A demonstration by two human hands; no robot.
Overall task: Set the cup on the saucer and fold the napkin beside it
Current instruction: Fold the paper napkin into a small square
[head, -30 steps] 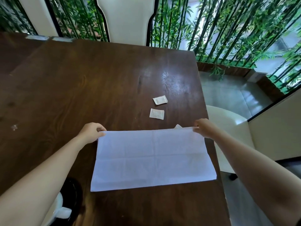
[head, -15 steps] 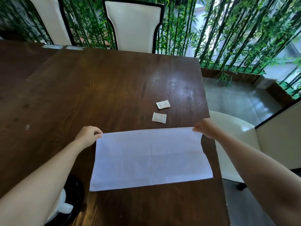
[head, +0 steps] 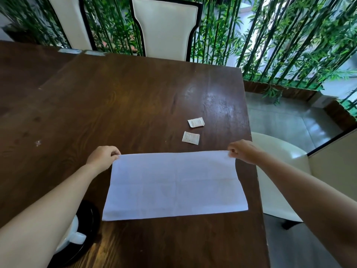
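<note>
A white napkin point(head: 174, 185) lies as a wide rectangle on the dark wooden table point(head: 119, 105), creased from folding. My left hand point(head: 102, 157) pinches its far left corner and my right hand point(head: 243, 151) pinches its far right corner. At the lower left a white cup point(head: 72, 235) with a handle stands on a black saucer point(head: 90, 225); my left forearm hides most of both.
Two small white sachets point(head: 196, 122) point(head: 190, 137) lie just beyond the napkin. The table's right edge runs close to my right hand, with a white seat point(head: 280, 171) below it. White-backed chairs point(head: 166, 26) and bamboo stand past the far edge.
The view has tilted up a little. Both hands keep hold of the napkin's far corners, and the small flap that stuck up near the right corner a second ago is gone.
</note>
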